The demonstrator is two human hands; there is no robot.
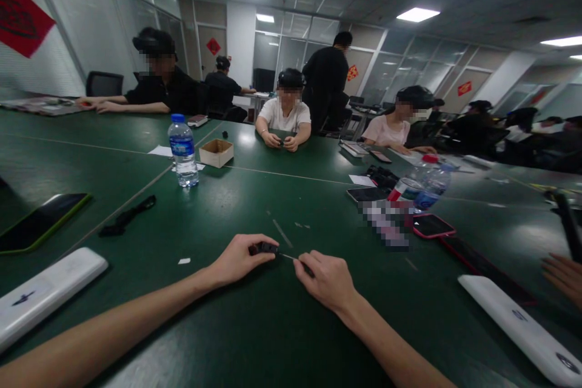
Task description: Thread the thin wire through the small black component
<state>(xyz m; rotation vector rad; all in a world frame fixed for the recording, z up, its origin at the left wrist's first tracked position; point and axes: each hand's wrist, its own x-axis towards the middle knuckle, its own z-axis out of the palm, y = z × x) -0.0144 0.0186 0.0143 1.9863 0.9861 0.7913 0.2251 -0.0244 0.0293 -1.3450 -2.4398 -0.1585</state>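
Left hand (pixel 244 256) pinching — black block (pixel 267 248) between thumb and forefinger.

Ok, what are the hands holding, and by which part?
Left hand: a black part, by opposite sides. Right hand: a thin rod, by the end away from that part.

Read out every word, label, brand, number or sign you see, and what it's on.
Perhaps "4": long white plastic case, left.
Too blurred or small to read:
Dark marks: long white plastic case, right.
Blue label: clear plastic blue-capped bottle.
Red-and-white label: clear plastic red-capped bottle.
Blue label: clear plastic bottle beside it.
Characters: red diamond wall signs.
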